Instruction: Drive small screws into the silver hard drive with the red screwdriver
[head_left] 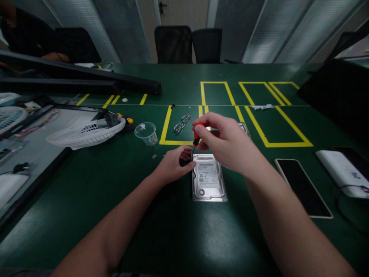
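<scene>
A silver hard drive [208, 181] with a white label lies flat on the green table. My left hand [175, 163] grips its upper left edge, the thumb on top and the fingers curled beside the corner. In my right hand [221, 138] is a small screwdriver [196, 137] with a red and black handle, pinched by the fingers. The shaft points down at the drive's upper left corner; its tip is hard to make out between my hands. Several tiny screws [154, 156] lie left of my left hand.
Left of my hands stand a clear plastic cup [146, 132] and a white fan grille [86, 134]. Eyeglasses [182, 123] lie beyond them. A phone [302, 187] and a white power bank [343, 173] are at right. Long black bars [86, 75] cross the far left, where another person sits.
</scene>
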